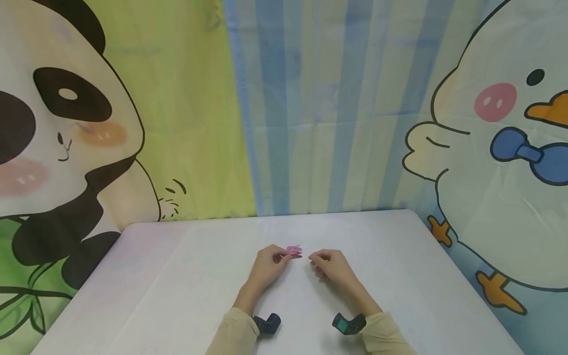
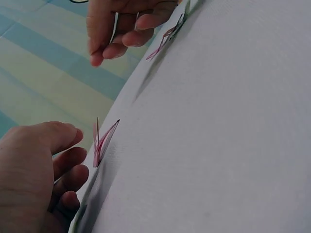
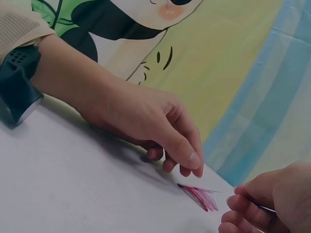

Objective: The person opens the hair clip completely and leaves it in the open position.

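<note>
Close to the middle of the table lies a small pink thing (image 1: 294,251) made of several thin, spread prongs or strands; its kind cannot be told. At its left edge is my left hand (image 1: 271,264), thumb and fingers loosely bent. A narrow gap separates these fingers from the pink thing (image 2: 102,145) in the left wrist view. My right hand (image 1: 330,266) hovers just to the right, fingers loosely curled, with nothing visible between them. In the right wrist view the pink thing (image 3: 199,198) lies between both hands. A second thin pink-and-dark shape (image 2: 167,36) shows near the right hand.
The white table (image 1: 177,296) stretches around both hands. Behind it hangs a curtain (image 1: 310,108) with blue stripes, a panda and a white duck. Each wrist carries a dark camera, the left one (image 1: 267,324) and the right one (image 1: 349,324).
</note>
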A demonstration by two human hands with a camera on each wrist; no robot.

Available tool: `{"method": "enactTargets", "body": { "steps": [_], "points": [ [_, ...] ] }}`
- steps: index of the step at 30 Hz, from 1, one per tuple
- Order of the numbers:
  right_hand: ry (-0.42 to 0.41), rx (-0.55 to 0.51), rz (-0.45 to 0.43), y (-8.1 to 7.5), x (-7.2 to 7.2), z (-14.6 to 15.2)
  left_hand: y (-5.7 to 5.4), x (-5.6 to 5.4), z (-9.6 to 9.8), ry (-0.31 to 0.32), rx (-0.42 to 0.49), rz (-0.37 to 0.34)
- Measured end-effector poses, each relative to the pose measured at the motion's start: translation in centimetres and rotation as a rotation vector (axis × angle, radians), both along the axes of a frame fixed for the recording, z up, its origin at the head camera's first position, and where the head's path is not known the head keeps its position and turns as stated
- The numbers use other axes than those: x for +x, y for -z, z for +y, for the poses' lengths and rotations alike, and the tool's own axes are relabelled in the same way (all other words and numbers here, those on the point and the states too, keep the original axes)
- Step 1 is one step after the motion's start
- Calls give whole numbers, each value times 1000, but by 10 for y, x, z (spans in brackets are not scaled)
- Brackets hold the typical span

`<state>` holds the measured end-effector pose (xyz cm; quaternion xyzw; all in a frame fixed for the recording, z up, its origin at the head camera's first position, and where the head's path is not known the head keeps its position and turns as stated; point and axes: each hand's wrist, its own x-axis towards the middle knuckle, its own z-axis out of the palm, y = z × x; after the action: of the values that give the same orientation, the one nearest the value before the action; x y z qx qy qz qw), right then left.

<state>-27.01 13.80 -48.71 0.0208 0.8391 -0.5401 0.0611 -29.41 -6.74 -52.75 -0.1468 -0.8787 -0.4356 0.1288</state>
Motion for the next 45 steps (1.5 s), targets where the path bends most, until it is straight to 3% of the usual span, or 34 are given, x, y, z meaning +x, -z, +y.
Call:
{"method": "enactTargets", "body": {
  "steps": [12, 18, 22, 26, 32, 41, 45],
  "points": [
    [26, -1, 24, -10, 0, 11, -6, 8, 22, 130, -105, 52],
    [59, 2, 34, -10, 4, 27, -4, 30, 54, 185, -251, 139],
    [68, -20, 48, -12, 5, 37, -4, 43, 77, 291, -331, 224],
    [72, -50, 68, -17, 1, 42, -7, 48, 88, 372, -437, 300],
    [81, -62, 74, -25, -7, 43, -11, 45, 87, 355, -538, 328],
    [82, -53, 49, -23, -9, 44, -9, 42, 84, 325, -524, 289],
    [81, -51, 40, -20, -8, 43, -8, 44, 84, 303, -511, 240]
  ]
}}
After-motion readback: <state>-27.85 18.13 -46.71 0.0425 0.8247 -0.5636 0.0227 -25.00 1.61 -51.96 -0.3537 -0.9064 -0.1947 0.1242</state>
